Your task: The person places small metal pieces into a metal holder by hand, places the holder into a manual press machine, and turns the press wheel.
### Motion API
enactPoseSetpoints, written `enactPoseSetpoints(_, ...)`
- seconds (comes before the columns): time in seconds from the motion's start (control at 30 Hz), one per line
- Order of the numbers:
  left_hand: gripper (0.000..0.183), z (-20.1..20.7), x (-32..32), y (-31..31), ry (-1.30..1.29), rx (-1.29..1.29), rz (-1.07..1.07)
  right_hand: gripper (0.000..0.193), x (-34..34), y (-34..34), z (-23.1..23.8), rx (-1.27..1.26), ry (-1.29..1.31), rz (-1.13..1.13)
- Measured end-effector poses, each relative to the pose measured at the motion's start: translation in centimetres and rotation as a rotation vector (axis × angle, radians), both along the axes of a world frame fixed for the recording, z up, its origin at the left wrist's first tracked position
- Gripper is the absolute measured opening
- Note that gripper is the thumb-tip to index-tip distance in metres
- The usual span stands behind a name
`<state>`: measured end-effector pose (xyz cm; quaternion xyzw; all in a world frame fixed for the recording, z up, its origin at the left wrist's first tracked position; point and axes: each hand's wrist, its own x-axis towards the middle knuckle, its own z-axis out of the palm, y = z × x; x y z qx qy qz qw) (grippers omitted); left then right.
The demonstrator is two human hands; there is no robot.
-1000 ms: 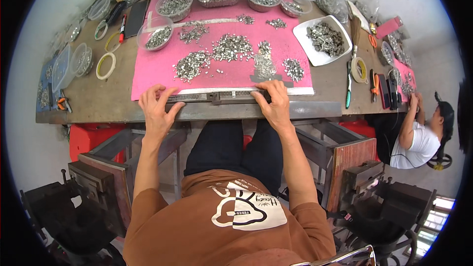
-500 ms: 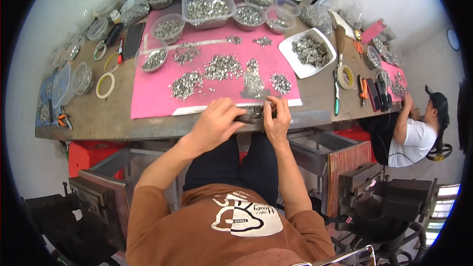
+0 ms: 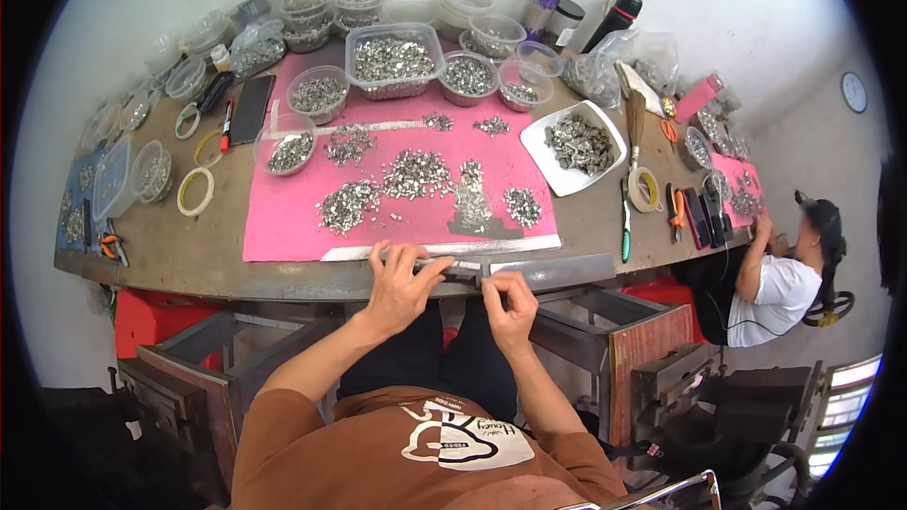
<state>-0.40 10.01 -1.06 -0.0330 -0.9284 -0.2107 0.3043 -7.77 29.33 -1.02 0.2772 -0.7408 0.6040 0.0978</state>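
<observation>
At the table's front edge, my left hand (image 3: pixel 401 289) is closed round a narrow, dark metal block or bar (image 3: pixel 457 268), whose exact kind I cannot make out. My right hand (image 3: pixel 510 308) is at the bar's right end, with thumb and index finger pinched together and the other fingers curled; anything between those fingertips is too small to tell. Just beyond the hands, a pink ribbed mat (image 3: pixel 283 212) bears several heaps of small silver metal pieces (image 3: pixel 418 174). The nearest are a narrow heap (image 3: pixel 471 198) on a grey patch and a small round heap (image 3: pixel 521 208).
Clear plastic tubs (image 3: pixel 394 59) of metal pieces line the back. A white square dish (image 3: pixel 578 146) stands right of the mat, near a brush (image 3: pixel 637 113), tape roll (image 3: pixel 643 189) and orange-handled pliers (image 3: pixel 675 211). Another person (image 3: pixel 784 269) works at the far right.
The view has tilted up, showing more wall. My hands have drawn back from the mat's edge. The left fingers have spread somewhat along the bar, and the right hand has turned into a pinch.
</observation>
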Motion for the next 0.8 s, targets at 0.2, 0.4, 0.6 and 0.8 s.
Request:
enactPoseSetpoints(0.2,0.051,-0.2,-0.7,1.3,0.034,0.077,0.181,0.010,-8.7,-2.4,3.4,0.311,0.243,0.022)
enactPoseSetpoints(0.4,0.051,-0.6,-0.6,1.3,0.053,0.088,0.144,0.010,-22.8,-8.6,1.1,0.407,0.246,-0.070)
enactPoseSetpoints(0.6,0.050,-0.8,0.2,1.5,0.060,0.089,0.171,0.020,-24.2,-11.1,0.1,0.624,0.132,-0.192)
enactPoseSetpoints(0.8,0.048,-0.9,-0.3,1.3,0.041,0.087,0.149,0.018,-25.2,-10.4,0.4,0.696,0.241,-0.175)
